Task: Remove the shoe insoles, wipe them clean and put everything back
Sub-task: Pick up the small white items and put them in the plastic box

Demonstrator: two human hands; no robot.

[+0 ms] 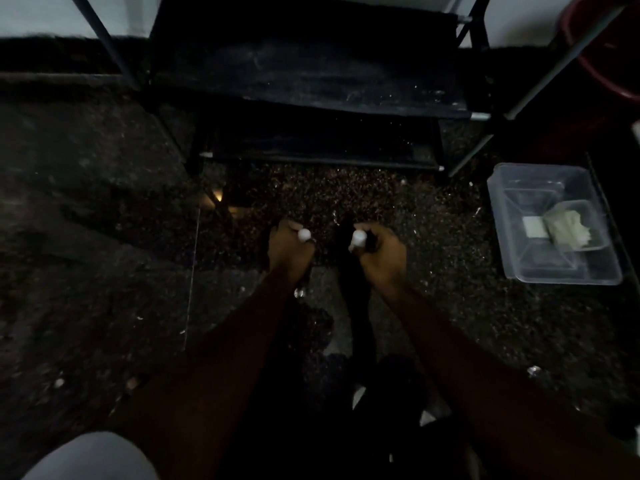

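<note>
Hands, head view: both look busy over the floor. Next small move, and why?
Probably lay the right hand's dark strip on the floor. The left hand grips a dark item too, so neither is free, and the cloth sits in the clear tub on the right. It is too dim to tell shoe from insole.

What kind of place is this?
Probably a spot at home where shoes are kept: a black shoe rack stands against the wall, and a clear tub holding a cloth sits on the speckled floor.
</note>
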